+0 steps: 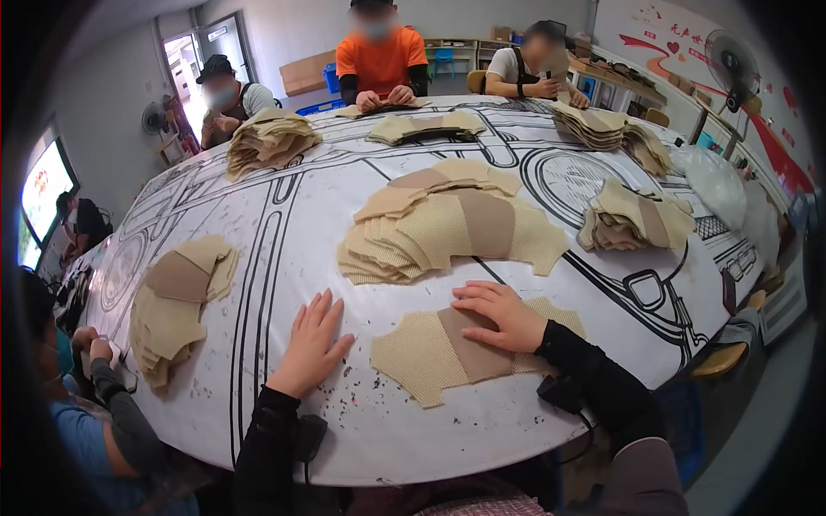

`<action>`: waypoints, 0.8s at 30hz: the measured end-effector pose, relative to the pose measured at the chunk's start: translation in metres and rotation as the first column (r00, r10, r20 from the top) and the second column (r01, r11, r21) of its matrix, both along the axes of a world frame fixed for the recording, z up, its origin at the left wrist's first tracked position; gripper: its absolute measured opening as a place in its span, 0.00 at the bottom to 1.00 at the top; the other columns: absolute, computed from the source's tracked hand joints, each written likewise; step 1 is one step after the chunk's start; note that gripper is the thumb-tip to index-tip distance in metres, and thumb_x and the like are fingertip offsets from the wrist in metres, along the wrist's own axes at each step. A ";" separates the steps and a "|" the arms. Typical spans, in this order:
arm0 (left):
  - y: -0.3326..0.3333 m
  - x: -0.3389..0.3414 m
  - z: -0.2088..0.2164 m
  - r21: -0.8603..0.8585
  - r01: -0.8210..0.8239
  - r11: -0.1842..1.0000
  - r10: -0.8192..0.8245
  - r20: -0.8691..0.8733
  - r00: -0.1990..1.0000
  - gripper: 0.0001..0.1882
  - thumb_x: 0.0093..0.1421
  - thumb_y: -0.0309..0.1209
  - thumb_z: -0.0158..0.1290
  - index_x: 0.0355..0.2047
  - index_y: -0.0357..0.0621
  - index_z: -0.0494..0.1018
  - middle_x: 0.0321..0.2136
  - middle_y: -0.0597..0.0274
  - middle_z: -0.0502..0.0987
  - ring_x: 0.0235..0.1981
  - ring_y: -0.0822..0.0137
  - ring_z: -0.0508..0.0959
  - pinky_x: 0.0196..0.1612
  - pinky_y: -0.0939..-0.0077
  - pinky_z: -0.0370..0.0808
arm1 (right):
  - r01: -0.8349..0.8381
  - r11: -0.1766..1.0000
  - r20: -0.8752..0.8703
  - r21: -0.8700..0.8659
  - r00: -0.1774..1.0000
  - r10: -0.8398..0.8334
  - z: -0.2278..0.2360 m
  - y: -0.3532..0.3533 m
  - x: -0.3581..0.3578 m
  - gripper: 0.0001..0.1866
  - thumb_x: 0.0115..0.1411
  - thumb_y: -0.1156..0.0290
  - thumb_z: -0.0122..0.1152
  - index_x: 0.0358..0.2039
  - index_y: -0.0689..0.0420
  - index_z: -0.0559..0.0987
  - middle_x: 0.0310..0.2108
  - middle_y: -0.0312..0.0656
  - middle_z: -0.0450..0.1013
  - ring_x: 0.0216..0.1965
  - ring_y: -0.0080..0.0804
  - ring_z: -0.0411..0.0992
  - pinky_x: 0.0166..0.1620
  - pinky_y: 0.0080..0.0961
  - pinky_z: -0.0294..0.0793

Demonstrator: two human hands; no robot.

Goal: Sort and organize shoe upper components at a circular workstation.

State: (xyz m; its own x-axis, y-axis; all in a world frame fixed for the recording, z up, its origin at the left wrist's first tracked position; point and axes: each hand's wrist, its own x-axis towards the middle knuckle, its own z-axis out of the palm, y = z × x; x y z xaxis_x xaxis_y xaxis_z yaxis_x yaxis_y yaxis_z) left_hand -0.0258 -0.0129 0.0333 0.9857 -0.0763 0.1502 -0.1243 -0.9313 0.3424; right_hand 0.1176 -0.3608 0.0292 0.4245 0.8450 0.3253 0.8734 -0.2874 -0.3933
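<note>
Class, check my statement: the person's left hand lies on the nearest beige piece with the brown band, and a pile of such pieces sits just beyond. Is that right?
No: the head view shows the right hand lying on that beige piece; the pile does sit just beyond.

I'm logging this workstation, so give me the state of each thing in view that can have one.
Left hand: palm down, fingers spread, holding nothing
Right hand: palm down on the single piece
Single piece: laid out flat, partly covered
Middle stack: fanned out
Left stack: fanned out
Door: open
Screen: lit
Large fan: cannot tell if running
</note>
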 end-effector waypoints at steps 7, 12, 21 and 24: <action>-0.001 -0.001 0.004 -0.007 0.000 1.000 0.000 -0.009 1.000 0.34 0.67 0.43 0.49 0.67 0.37 0.58 0.69 0.40 0.53 0.72 0.46 0.50 0.72 0.52 0.43 | 0.001 1.000 -0.009 0.019 1.000 0.000 -0.003 0.000 0.002 0.26 0.63 0.53 0.62 0.58 0.52 0.73 0.63 0.41 0.66 0.66 0.46 0.59 0.66 0.43 0.56; -0.002 0.000 0.003 0.009 -0.003 1.000 0.003 -0.010 1.000 0.33 0.67 0.42 0.50 0.67 0.36 0.58 0.69 0.41 0.53 0.72 0.47 0.50 0.72 0.53 0.43 | 0.005 1.000 -0.016 0.020 1.000 -0.004 -0.003 0.000 0.002 0.26 0.63 0.53 0.62 0.57 0.52 0.73 0.63 0.42 0.67 0.66 0.46 0.59 0.66 0.42 0.57; -0.001 0.001 0.001 -0.001 0.001 1.000 -0.001 0.000 1.000 0.33 0.67 0.43 0.50 0.66 0.37 0.59 0.69 0.40 0.53 0.72 0.46 0.51 0.72 0.52 0.43 | 0.009 1.000 -0.009 0.015 1.000 -0.008 -0.002 -0.001 0.002 0.26 0.62 0.54 0.62 0.57 0.52 0.74 0.62 0.42 0.67 0.66 0.46 0.59 0.66 0.42 0.57; -0.001 0.000 0.001 -0.002 0.000 1.000 0.000 0.003 1.000 0.33 0.66 0.43 0.50 0.66 0.37 0.58 0.69 0.40 0.53 0.72 0.46 0.50 0.72 0.52 0.43 | 0.005 1.000 -0.008 0.008 1.000 -0.005 -0.001 0.000 0.002 0.26 0.63 0.54 0.62 0.57 0.52 0.73 0.63 0.42 0.66 0.66 0.46 0.59 0.66 0.42 0.57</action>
State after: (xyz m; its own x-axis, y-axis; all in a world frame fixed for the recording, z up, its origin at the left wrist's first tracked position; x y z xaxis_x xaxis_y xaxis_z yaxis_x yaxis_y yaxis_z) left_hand -0.0259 -0.0141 0.0345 0.9853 -0.0760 0.1531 -0.1253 -0.9305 0.3443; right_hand 0.1193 -0.3612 0.0279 0.4314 0.8402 0.3285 0.8686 -0.2886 -0.4028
